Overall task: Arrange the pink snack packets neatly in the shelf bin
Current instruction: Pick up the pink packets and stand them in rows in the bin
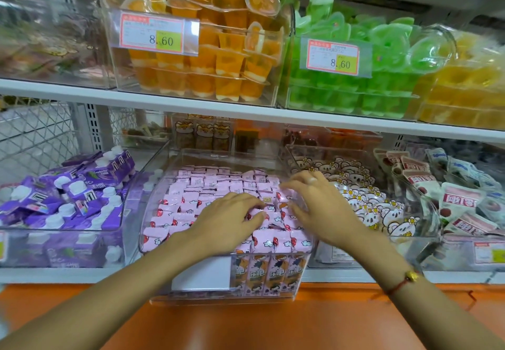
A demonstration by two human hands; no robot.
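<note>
Both hands, the left hand (232, 217) and right hand (318, 202), lie flat with fingers spread on the pink snack packets (207, 185) in the clear bin (153, 193); these light, crinkly, slippery packets are probably best pinched by their edges.

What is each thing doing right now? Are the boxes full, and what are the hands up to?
Pink snack packets: standing in rows in their bin, untidy near the hands.
Clear bin: nearly full.
Left hand: resting flat on packets.
Right hand: fingers touching packets.
Purple pouches: jumbled heap.
Orange jelly cups: stacked high.

White shelf (355, 276) w/ clear bins (153, 240)
</note>
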